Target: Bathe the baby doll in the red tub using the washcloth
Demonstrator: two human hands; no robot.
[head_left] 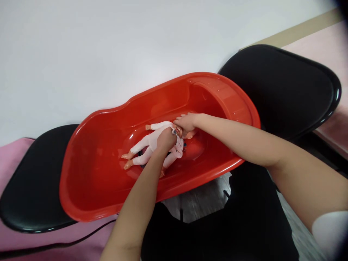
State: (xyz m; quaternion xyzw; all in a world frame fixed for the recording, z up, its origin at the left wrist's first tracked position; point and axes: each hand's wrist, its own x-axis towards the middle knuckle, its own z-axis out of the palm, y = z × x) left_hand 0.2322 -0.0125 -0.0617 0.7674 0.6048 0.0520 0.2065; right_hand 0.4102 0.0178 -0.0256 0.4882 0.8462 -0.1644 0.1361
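A baby doll (149,142) in a white suit lies on its back in a red baby bathtub (95,159). Its bare feet point left, and its head is at the right, mostly covered by my hands. My left hand (166,139) is closed in a fist at the doll's upper chest, gripping a patterned white cloth (178,148) that lies bunched by its neck and shoulder. My right hand (187,123) curls its fingers around the doll's head and neck; the fingertips are partly hidden. Something dark shows beneath the doll's body.
The tub rests across two black chair seats, a left seat (35,185) and a right seat (282,83). A white surface (81,54) spans the far side. Pink cloth (89,235) lies at the lower left, and a dark cable (92,237) crosses it.
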